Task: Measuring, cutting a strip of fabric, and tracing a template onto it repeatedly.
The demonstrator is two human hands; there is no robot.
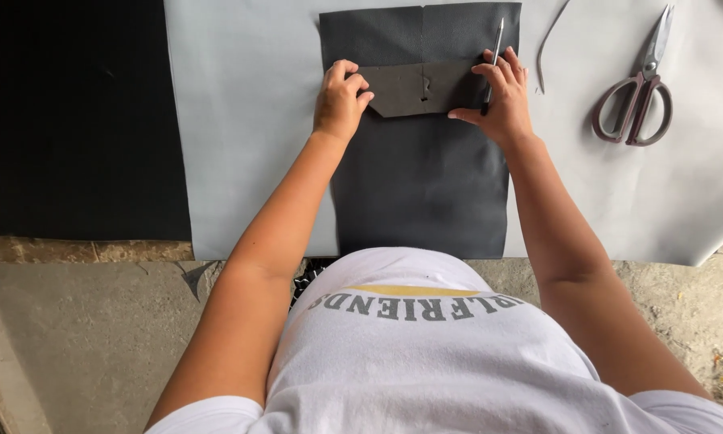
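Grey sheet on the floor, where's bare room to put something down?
Free: the grey sheet between the black sheet and dark panel, and below the scissors. Crowded: both hands, left and right, on the template.
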